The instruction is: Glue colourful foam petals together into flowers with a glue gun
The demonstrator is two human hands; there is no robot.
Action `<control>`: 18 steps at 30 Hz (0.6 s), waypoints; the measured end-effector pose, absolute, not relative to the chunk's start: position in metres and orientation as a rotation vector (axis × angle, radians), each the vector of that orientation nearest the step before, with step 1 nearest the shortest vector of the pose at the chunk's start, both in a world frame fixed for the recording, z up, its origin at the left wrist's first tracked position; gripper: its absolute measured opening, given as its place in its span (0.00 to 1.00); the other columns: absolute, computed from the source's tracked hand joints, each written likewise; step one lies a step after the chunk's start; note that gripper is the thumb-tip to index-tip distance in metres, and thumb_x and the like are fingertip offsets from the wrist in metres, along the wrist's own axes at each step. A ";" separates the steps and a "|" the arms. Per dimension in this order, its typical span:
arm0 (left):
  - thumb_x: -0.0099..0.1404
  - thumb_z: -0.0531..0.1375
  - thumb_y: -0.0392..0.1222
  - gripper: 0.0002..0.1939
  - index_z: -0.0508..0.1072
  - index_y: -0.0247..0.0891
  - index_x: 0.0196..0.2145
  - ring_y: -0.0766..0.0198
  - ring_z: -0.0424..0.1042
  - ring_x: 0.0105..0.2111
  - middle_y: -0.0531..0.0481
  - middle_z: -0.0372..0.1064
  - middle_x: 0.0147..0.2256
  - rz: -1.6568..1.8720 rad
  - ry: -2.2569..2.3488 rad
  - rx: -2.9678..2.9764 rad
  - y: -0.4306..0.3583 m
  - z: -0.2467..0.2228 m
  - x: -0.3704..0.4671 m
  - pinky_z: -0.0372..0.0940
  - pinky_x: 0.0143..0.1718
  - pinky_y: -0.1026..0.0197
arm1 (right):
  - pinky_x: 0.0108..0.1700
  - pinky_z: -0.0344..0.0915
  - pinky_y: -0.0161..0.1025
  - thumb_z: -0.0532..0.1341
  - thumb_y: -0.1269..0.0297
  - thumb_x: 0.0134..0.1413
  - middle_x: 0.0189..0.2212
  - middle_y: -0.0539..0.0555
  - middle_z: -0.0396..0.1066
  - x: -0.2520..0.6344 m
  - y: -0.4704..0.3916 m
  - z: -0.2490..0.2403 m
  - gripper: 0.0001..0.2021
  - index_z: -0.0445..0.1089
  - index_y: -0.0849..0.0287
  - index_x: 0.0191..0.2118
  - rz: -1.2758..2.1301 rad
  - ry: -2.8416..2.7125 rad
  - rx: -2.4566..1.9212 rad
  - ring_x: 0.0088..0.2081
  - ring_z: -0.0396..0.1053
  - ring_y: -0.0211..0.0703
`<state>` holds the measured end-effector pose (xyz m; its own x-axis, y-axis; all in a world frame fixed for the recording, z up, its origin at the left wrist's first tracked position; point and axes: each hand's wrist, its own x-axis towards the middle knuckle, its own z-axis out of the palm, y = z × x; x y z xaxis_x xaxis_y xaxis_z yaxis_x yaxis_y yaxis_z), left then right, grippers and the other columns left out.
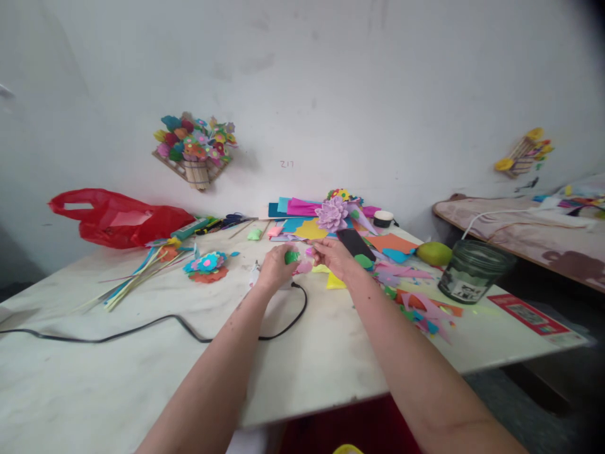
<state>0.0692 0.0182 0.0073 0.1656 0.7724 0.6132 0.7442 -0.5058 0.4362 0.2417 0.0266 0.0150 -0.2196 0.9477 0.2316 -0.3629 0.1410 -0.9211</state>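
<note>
My left hand [275, 266] has its fingers closed on a small green piece [292, 256] near the middle of the table. To its right, my right hand [329, 253] pinches a small pink piece [310, 251]. A gap separates the two hands. Beneath and between them lie pink and yellow scraps, including a yellow sheet [335, 281] under my right wrist. A white object, mostly hidden, sits behind my left hand with a black cord [302, 302] near it. The finer shape of both held pieces is too small to tell.
On the white table [118, 372] are a blue paper flower [207, 262], thin strips [137, 277], a red bag [127, 221], a lilac flower [333, 214], a dark phone [354, 243], a green fruit [433, 253], a glass jar [470, 271] and coloured scraps [420, 306].
</note>
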 end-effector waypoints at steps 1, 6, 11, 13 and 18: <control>0.50 0.60 0.40 0.17 0.69 0.36 0.40 0.59 0.69 0.38 0.46 0.71 0.37 1.285 1.541 2.371 0.018 0.007 0.069 0.62 0.43 0.57 | 0.23 0.62 0.33 0.65 0.67 0.38 0.19 0.47 0.65 0.242 0.027 0.015 0.09 0.69 0.63 0.30 1.393 -1.198 -0.664 0.19 0.62 0.31; 0.50 0.59 0.40 0.16 0.69 0.37 0.39 0.59 0.69 0.38 0.47 0.71 0.37 1.302 1.541 2.363 0.018 0.007 0.069 0.62 0.43 0.57 | 0.28 0.65 0.35 0.67 0.70 0.33 0.20 0.48 0.67 0.242 0.027 0.016 0.11 0.70 0.63 0.29 1.374 -1.166 -0.680 0.21 0.64 0.32; 0.50 0.59 0.40 0.15 0.69 0.37 0.38 0.60 0.69 0.38 0.47 0.71 0.37 1.333 1.502 2.382 0.020 0.006 0.068 0.62 0.43 0.57 | 0.25 0.64 0.34 0.67 0.67 0.34 0.19 0.47 0.66 0.241 0.027 0.017 0.11 0.70 0.64 0.28 1.377 -1.185 -0.670 0.19 0.62 0.30; 0.50 0.59 0.40 0.16 0.69 0.37 0.38 0.60 0.69 0.38 0.47 0.71 0.37 1.342 1.499 2.391 0.020 0.006 0.068 0.62 0.43 0.57 | 0.23 0.64 0.34 0.67 0.65 0.36 0.19 0.47 0.66 0.241 0.027 0.017 0.10 0.69 0.64 0.27 1.379 -1.205 -0.657 0.18 0.61 0.30; 0.50 0.59 0.40 0.15 0.69 0.37 0.38 0.60 0.69 0.38 0.47 0.71 0.37 1.381 1.475 2.400 0.021 0.005 0.067 0.62 0.42 0.58 | 0.25 0.65 0.35 0.64 0.69 0.40 0.26 0.53 0.72 0.242 0.024 0.017 0.09 0.70 0.65 0.31 1.405 -1.226 -0.677 0.20 0.64 0.32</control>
